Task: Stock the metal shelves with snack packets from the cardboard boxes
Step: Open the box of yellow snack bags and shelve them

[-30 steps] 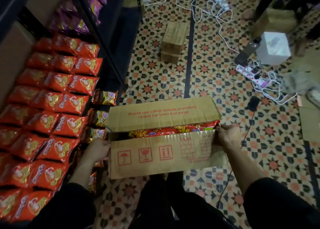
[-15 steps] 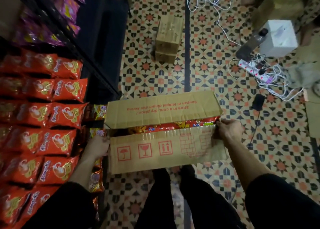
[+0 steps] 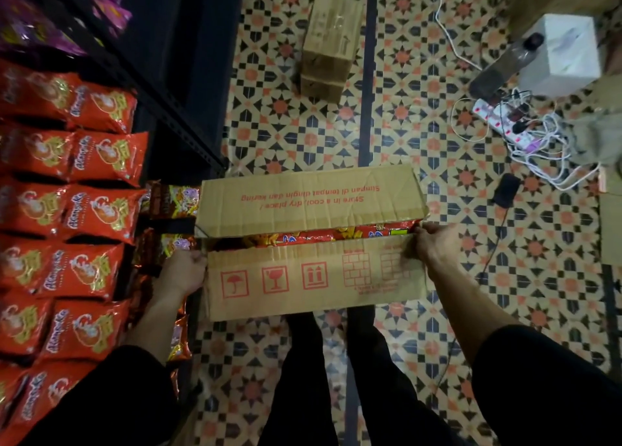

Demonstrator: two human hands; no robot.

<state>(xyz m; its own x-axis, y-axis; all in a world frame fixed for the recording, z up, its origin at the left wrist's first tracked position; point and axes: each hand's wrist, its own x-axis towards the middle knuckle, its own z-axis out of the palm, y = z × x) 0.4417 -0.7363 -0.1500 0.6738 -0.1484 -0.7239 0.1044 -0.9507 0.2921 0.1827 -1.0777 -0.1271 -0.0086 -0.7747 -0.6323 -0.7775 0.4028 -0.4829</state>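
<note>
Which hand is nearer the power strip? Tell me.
Right. The right hand grips the box's right end, below the power strip; the left hand holds the left end.

Both arms reach forward; the left hand (image 3: 183, 272) and right hand (image 3: 437, 247) grip opposite ends of the cardboard box (image 3: 303, 284).

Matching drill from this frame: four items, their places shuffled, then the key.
1 open cardboard box
2 closed cardboard box
3 orange snack packets
4 power strip

A on the metal shelf
B far on the floor, centre
C held by left hand and right hand
D among white cables, right

Pairs: 1-C, 2-B, 3-A, 4-D
</note>
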